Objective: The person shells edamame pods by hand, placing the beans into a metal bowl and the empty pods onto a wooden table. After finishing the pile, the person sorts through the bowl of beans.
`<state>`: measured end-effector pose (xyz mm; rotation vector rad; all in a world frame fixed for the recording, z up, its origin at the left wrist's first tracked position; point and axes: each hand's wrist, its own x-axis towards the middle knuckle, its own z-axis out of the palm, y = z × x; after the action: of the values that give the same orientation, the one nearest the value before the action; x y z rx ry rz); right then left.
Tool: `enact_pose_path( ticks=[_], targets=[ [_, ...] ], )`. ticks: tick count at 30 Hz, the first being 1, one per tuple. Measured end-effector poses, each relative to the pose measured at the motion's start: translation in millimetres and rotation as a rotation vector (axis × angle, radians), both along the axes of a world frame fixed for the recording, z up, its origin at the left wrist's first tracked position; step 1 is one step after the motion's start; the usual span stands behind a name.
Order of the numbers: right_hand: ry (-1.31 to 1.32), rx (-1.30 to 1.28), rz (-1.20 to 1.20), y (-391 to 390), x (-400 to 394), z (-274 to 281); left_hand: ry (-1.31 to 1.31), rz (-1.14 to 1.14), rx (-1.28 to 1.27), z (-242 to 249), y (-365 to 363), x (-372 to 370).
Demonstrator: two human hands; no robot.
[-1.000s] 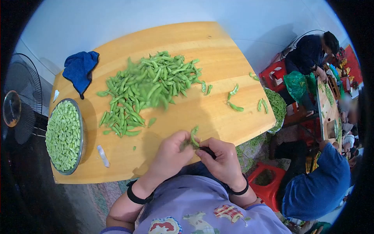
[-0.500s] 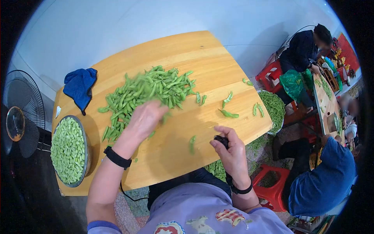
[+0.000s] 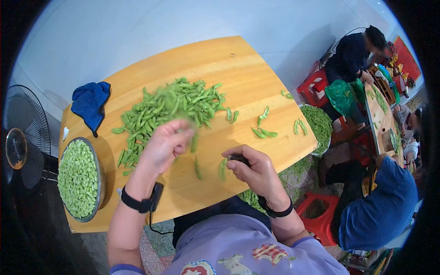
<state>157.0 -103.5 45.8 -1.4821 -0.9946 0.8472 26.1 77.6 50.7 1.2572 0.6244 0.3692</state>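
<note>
Green edamame pods (image 3: pixel 158 117) lie heaped on the wooden table (image 3: pixel 220 59). My left hand (image 3: pixel 165 145) is over the near edge of the heap, its fingers closed in a pinch and smeared by motion. A blurred edamame pod (image 3: pixel 194 142) hangs at its fingertips. My right hand (image 3: pixel 256 169) is closed, thumb and forefinger gripping a small dark object (image 3: pixel 239 159) whose kind I cannot make out. Beside that hand is a loose pod (image 3: pixel 223 168), and another blurred pod (image 3: pixel 197 167) shows between the hands.
A metal bowl (image 3: pixel 99 183) full of shelled beans stands left, near a blue cloth (image 3: pixel 90 103) and a fan (image 3: pixel 23 142). Split pods (image 3: pixel 263 117) lie to the right. Beyond the table are a basin of pods (image 3: pixel 317 126), a red stool (image 3: pixel 321 215) and people at another table.
My right hand has moved left, closer to my left hand, still gripping the dark object. My left hand has shifted slightly left and turned. Another blurred pod now shows between them.
</note>
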Motion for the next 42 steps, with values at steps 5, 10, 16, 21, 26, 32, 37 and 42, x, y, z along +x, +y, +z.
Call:
enact_pose_path(
  ticks=[5,10,16,21,26,32,37,42],
  targets=[
    [0.213,-0.035,0.096,2,-3,7,-0.179,-0.040,-0.223,1,-41,2],
    [0.270,-0.022,0.112,-3,-3,4,-0.076,0.017,0.004,6,-68,9],
    [0.122,0.006,0.066,-11,-3,5,-0.117,0.028,0.231,8,-81,15],
    [-0.114,0.053,0.007,-16,-4,11,-0.103,0.051,0.439,5,-88,19],
    [-0.165,0.131,0.000,-19,-5,12,-0.191,0.104,0.513,-4,-91,23],
    [-0.035,0.022,-0.044,-23,-3,9,-0.103,0.045,0.297,9,-101,19],
    [-0.068,0.037,-0.026,-27,-7,18,-0.133,0.076,0.413,4,-99,21],
    [-0.187,0.067,-0.035,-24,-6,17,-0.148,0.073,0.434,6,-101,22]
  ],
)
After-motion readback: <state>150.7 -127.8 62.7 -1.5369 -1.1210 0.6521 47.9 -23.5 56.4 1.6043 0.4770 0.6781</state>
